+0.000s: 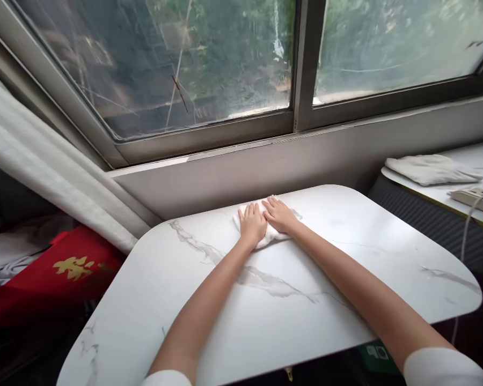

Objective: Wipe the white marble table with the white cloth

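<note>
A folded white cloth [269, 237] lies on the white marble-patterned table [330, 279], close to its far edge. My left hand [253, 224] rests flat on the left part of the cloth, fingers stretched forward. Beside it, my right hand [279, 214] presses flat on the cloth's right part, its fingers extended too. The two hands nearly touch at the thumbs. Both arms reach far forward across the tabletop, and most of the cloth is hidden beneath the hands.
A window [225, 64] rises above a low wall behind the table. On the left hang a pale curtain [64, 150] and a red cloth [76, 262] with a gold figure. Another white cloth [432, 169] and a power strip [477, 198] lie on a second surface at right.
</note>
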{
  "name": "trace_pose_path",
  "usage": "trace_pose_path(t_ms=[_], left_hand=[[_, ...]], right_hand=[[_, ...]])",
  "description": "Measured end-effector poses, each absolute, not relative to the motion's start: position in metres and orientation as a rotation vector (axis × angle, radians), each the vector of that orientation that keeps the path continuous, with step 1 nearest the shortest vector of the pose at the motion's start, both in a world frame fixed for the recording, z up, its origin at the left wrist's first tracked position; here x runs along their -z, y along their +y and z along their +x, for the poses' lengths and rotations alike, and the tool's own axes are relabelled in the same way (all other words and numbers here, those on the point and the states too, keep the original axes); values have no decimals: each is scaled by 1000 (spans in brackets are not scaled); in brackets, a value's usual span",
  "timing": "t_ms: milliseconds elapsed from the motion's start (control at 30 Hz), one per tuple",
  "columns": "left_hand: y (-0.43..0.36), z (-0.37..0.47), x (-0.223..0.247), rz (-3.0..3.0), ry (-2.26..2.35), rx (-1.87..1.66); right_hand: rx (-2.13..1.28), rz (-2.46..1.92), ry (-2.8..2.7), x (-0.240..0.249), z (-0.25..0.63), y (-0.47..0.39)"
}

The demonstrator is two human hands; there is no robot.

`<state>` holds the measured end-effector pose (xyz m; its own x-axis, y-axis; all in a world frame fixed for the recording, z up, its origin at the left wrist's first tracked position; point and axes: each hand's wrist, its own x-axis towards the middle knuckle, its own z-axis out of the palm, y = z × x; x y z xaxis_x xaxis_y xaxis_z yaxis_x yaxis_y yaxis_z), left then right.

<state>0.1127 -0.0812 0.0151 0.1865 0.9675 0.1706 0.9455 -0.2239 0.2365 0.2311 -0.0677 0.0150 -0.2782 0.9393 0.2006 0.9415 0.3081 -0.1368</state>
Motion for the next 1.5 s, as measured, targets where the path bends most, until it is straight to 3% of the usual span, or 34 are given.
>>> trace_pose_path(t_ms=[300, 467, 667, 867, 1067, 1500], left_hand=[[-100, 157, -19, 2384, 1811, -371], [-162, 179, -17, 2396, 1665, -342], [-245, 217, -28, 2364, 1155, -234], [-280, 270, -35, 2310, 861, -241], [-241, 309, -25, 2413, 913, -292], [-54, 310, -13, 2518, 1299, -417]], right_hand=[[71, -1791, -2275, -6, 277, -91], [116, -1727, -2311, 3, 312, -159], [144, -1760, -2276, 10, 380, -267], [217, -1957, -2205, 17, 449, -316], [217, -2084, -2148, 16, 477, -271], [190, -2091, -2066, -4, 441, -64]])
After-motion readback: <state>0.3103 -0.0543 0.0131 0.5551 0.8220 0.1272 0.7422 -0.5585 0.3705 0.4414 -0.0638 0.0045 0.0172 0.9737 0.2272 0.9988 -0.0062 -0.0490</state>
